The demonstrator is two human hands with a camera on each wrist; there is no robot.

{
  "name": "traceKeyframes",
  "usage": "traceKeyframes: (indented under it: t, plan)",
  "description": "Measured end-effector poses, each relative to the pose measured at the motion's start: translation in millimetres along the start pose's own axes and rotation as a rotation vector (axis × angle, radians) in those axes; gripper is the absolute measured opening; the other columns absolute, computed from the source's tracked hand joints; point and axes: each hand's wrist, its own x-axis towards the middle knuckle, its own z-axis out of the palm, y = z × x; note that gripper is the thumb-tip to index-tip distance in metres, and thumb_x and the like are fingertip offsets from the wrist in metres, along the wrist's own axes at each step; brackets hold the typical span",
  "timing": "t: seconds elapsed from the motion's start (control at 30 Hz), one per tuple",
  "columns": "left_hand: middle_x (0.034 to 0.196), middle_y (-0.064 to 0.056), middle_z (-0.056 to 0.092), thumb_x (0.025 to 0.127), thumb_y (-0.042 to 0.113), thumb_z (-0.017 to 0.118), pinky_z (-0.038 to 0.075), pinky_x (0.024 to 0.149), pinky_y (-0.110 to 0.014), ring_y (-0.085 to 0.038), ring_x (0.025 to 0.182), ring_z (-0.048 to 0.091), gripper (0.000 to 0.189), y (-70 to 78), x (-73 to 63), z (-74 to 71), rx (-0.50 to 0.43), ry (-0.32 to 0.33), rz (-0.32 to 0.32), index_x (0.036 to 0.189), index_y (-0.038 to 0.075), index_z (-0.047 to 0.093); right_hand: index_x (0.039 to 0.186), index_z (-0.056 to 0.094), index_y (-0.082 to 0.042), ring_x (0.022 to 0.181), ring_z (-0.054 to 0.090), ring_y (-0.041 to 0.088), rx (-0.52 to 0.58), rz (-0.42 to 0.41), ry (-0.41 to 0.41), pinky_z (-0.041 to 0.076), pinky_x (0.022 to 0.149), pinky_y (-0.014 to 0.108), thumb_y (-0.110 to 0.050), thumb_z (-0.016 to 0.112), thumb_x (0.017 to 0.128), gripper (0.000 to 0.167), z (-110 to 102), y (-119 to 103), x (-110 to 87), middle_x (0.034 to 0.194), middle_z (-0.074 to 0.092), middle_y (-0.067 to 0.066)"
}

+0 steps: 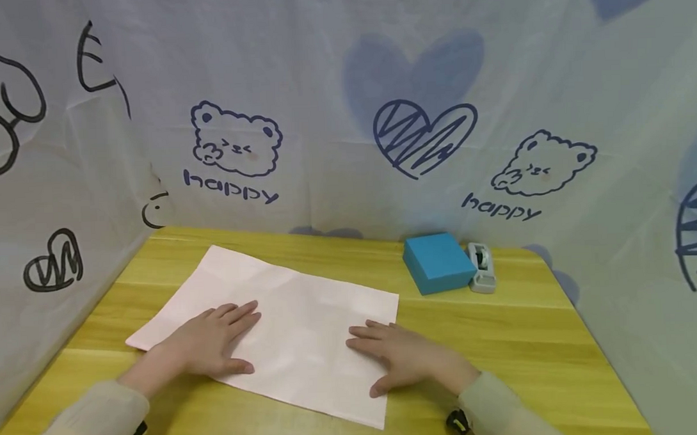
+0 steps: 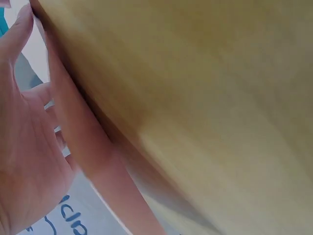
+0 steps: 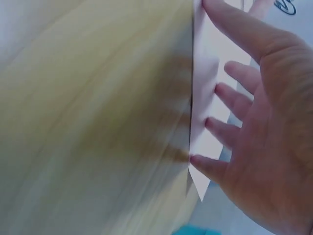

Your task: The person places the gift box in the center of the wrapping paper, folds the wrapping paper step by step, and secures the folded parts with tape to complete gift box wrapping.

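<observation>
A large sheet of pale pink paper [image 1: 306,321] lies at a slant on the wooden table, its left edge slightly raised. My left hand [image 1: 217,340] rests on the paper's left part with fingers extended and thumb apart. On the right edge lies my right hand [image 1: 402,356], its fingers spread and touching the sheet. In the left wrist view the paper's edge [image 2: 83,127] curls up off the table beside the palm. The right wrist view has the fingertips on the paper [image 3: 208,93] near its edge. Neither hand grips anything.
Behind the right hand, a blue box [image 1: 439,262] stands next to a small white tape dispenser [image 1: 481,267]. The yellow wood-grain table [image 1: 520,346] meets a white printed curtain [image 1: 316,116] at the back and sides.
</observation>
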Motion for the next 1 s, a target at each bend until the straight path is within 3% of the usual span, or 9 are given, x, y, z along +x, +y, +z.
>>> traceKeyframes:
  t: [0.23,0.43,0.63,0.77,1.0]
  plan:
    - [0.166,-0.015,0.035,0.089,0.079,0.057,0.037,0.115,-0.063,-0.045,0.145,0.040,0.101,4.4,-2.4,-7.7,0.028,0.001,0.016,0.158,0.007,0.044,0.158,0.047,-0.016,0.154,0.032,0.033,0.058,0.021,0.025,0.032,0.123,0.051,-0.038,0.091,0.079,0.093,-6,22,-38.6,0.166,0.037,0.001]
    - [0.168,-0.015,0.031,0.087,0.080,0.060,0.034,0.116,-0.068,-0.050,0.147,0.036,0.104,18.0,-6.3,-7.9,-0.011,-0.064,-0.056,0.160,0.008,0.041,0.156,0.049,-0.014,0.145,0.045,0.030,0.092,0.064,0.049,0.040,0.118,0.049,-0.047,0.091,0.077,0.096,-3,41,-68.9,0.157,0.048,0.006]
    - [0.166,-0.014,0.036,0.084,0.075,0.069,0.042,0.110,-0.066,-0.049,0.143,0.041,0.102,39.8,-7.4,-5.3,-0.061,-0.078,-0.005,0.157,0.007,0.045,0.155,0.050,-0.015,0.139,0.050,0.032,0.120,0.149,0.090,0.044,0.114,0.055,-0.050,0.091,0.075,0.097,1,55,-95.1,0.152,0.051,0.009]
    - [0.160,-0.016,0.043,0.082,0.068,0.076,0.048,0.106,-0.061,-0.046,0.140,0.045,0.097,45.4,-4.5,-3.0,-0.059,-0.036,0.037,0.151,0.004,0.052,0.156,0.048,-0.015,0.141,0.045,0.036,0.167,0.186,0.135,0.043,0.113,0.059,-0.048,0.093,0.074,0.099,4,62,-103.5,0.157,0.044,0.011]
    - [0.144,-0.015,0.055,0.082,0.061,0.080,0.051,0.103,-0.056,-0.038,0.129,0.054,0.083,39.9,7.9,-0.5,-0.005,0.027,0.085,0.137,0.002,0.060,0.158,0.044,-0.009,0.152,0.023,0.052,0.200,0.198,0.171,0.027,0.116,0.074,-0.052,0.090,0.076,0.104,12,74,-111.6,0.169,0.027,0.017]
